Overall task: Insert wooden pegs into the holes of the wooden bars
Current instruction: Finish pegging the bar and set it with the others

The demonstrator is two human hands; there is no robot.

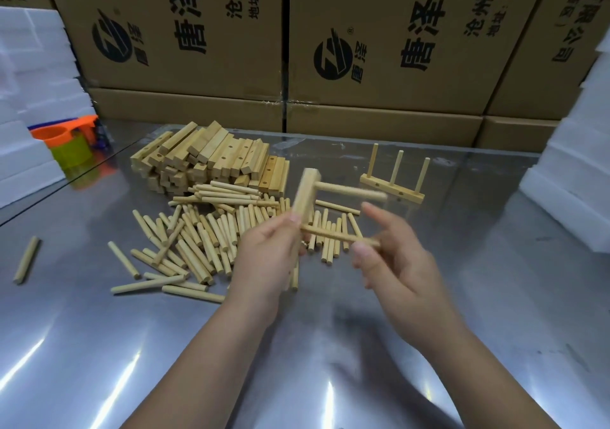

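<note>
- A person's view looked down at their own two bare hands over a shiny steel table (462, 296).
- The left hand (264, 257) gripped a wooden bar (307, 194), fingers curled around its lower half, holding it nearly upright above the table.
- An upper peg (353, 191) sat in a hole near the bar's top and stuck out sideways to the right.
- The right hand (396, 263) pinched a lower peg (336, 235) by its outer end, pointing it at the bar's middle. Motion blur hid whether its tip had entered a hole.
- Under the hands lay a scatter of loose pegs (198, 240). Behind it was a stack of bars (211, 158) with drilled holes.
- To the right stood a finished bar (392, 191) with three pegs upright.
- One stray peg (26, 260) lay well apart at the left.
- Cardboard boxes (198, 32) lined the back.
- Likely risks: the peg could meet the hole at a slant and jam or splinter. The bar could twist in the one-handed grip under the push. A hard shove could loosen the upper peg. A slip could drop the peg into the scatter below.
</note>
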